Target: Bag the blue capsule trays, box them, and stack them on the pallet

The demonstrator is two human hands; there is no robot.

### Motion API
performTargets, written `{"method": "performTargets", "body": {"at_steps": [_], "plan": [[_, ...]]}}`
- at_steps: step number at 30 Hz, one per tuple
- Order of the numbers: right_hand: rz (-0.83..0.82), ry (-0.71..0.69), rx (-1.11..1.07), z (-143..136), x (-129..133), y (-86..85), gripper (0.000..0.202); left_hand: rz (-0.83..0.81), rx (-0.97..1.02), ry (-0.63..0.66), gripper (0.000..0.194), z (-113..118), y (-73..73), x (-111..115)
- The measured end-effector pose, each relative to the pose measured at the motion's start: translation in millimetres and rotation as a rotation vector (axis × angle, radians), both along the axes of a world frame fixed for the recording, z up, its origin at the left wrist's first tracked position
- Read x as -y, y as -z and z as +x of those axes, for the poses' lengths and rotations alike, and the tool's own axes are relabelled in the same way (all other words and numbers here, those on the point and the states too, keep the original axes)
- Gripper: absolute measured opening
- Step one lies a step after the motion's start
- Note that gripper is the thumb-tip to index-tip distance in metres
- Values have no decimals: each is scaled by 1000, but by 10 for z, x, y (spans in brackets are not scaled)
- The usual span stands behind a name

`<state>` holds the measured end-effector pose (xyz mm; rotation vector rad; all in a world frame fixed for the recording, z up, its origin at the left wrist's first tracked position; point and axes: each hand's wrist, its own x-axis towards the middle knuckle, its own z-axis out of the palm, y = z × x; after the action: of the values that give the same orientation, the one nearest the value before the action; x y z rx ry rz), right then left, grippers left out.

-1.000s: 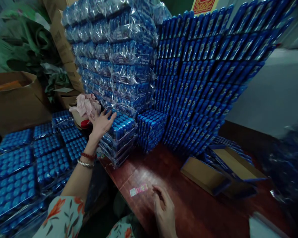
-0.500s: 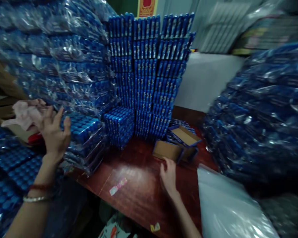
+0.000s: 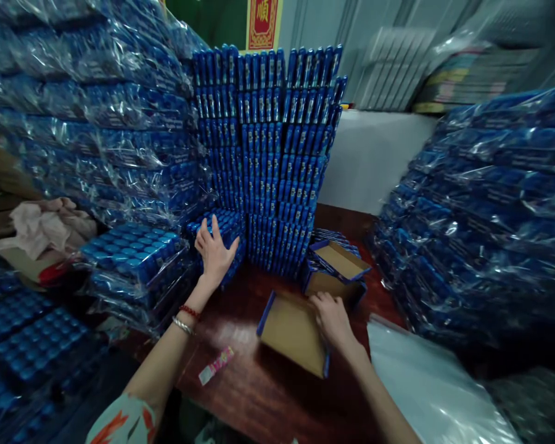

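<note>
My right hand (image 3: 333,317) grips the right edge of a shallow cardboard tray (image 3: 291,333) with a brown inside and blue edges. The tray is tilted over the brown table. My left hand (image 3: 216,253) is raised with its fingers spread, in front of a small stack of blue tubes (image 3: 234,225); I cannot tell whether it touches them. More cardboard trays (image 3: 345,259) like the held one lie just beyond my right hand. Behind them a tall stack of blue tubes (image 3: 272,160) stands in tight rows.
Plastic-wrapped blue packs pile up at left (image 3: 124,111) and right (image 3: 485,216). Lower wrapped packs (image 3: 134,259) sit near my left arm. Clear plastic bags (image 3: 425,376) lie at the right of the table (image 3: 231,407), and a pink label strip (image 3: 216,365) at its front. A pink cloth (image 3: 50,228) rests far left.
My left hand has moved right, from beside the pink cloth to the small tube stack. My right hand has drawn a cardboard tray away from the others, toward me.
</note>
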<state>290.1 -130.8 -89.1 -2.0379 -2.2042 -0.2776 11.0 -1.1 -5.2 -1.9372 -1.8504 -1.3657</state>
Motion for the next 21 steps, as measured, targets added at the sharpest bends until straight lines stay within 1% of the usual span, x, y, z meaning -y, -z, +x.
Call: {"method": "performTargets", "body": {"at_steps": [2,4,5,7,10,13,16,18,20,21], "plan": [[-96,-69,-97,-123,143,186,29,2,54,-69,91,-99,6,-55],[-197,-155,-195,-243,181,366,29,-44,109,-101,104,-146,85,-79],[-243,-200,-235,-298,152,434,29,-82,144,-103,110,-151,138,-93],[-318,-258,-307,-389,14,512,27,-149,217,-90,117,-140,231,-134],[-365,-223,-519,-480,-276,522,19,-147,295,-96,120,-109,287,-222],[-350,-166,-720,-557,-517,490,22,-103,321,-118,120,-98,269,-287],[-234,-160,-904,-678,-761,387,29,-129,354,-132,119,-122,239,-304],[-134,-158,-1070,-807,-1017,226,38,-176,370,-140,120,-157,218,-300],[-69,-154,-1210,-974,-1366,-9,49,-204,393,-137,116,-199,195,-296],[-54,-158,-1271,-1067,-1559,-143,53,-191,416,-127,112,-219,186,-296]]}}
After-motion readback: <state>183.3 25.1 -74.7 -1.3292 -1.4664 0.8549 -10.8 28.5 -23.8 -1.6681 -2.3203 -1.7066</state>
